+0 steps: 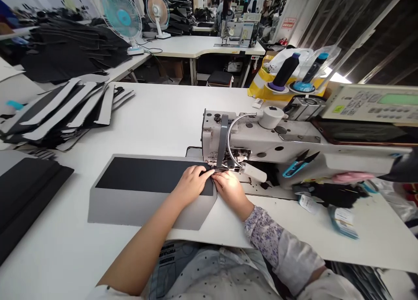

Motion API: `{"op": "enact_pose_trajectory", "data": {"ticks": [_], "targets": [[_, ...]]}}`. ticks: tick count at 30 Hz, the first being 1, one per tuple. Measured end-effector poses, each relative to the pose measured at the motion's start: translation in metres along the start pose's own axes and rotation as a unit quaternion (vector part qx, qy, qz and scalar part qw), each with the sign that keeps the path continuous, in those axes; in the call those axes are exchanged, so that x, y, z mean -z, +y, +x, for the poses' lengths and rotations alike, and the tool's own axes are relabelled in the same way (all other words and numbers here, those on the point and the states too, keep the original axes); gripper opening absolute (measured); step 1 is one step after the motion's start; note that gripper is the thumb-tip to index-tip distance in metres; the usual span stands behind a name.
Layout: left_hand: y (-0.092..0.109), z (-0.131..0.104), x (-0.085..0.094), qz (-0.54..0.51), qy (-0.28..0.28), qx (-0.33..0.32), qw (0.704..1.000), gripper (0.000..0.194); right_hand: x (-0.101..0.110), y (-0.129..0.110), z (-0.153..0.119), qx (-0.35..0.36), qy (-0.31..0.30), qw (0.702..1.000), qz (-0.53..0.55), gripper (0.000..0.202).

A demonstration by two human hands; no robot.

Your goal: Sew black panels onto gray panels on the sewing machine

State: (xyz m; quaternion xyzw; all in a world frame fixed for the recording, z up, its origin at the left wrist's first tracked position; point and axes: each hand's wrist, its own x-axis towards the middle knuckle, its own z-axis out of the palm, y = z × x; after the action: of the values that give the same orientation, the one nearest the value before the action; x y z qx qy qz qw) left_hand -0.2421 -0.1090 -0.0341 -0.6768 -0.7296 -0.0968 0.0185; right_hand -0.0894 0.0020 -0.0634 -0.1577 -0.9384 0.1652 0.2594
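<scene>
A grey panel with a black strip on it lies flat on the white table, its right end at the needle area of a sewing machine. My left hand rests on the black strip near that end, fingers spread and pointing at the presser foot. Close beside it, my right hand has its fingers together at the panel's right edge, just below the needle area. Its fingertips pinch the edge there.
Stacked grey and black pieces lie at the left, with a black folded stack nearer. Blue snips sit on the machine. Thread cones stand behind it. A person sits far back.
</scene>
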Motion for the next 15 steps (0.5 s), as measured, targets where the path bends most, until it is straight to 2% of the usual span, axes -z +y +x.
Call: {"op": "enact_pose_trajectory", "data": {"ticks": [6,11,15], "targets": [[0.002,0.013,-0.005,-0.017,-0.004,0.0,1.0,0.048,0.0,0.008,-0.004,-0.033,0.04,0.998,0.045,0.021],[-0.01,0.01,-0.008,-0.039,0.001,-0.001,0.999,0.045,-0.001,0.01,-0.006,-0.032,0.003,0.999,0.007,0.022],[-0.02,0.018,-0.01,-0.059,0.035,0.017,0.998,0.032,-0.003,0.007,-0.001,-0.039,-0.023,0.998,-0.033,0.024]]}}
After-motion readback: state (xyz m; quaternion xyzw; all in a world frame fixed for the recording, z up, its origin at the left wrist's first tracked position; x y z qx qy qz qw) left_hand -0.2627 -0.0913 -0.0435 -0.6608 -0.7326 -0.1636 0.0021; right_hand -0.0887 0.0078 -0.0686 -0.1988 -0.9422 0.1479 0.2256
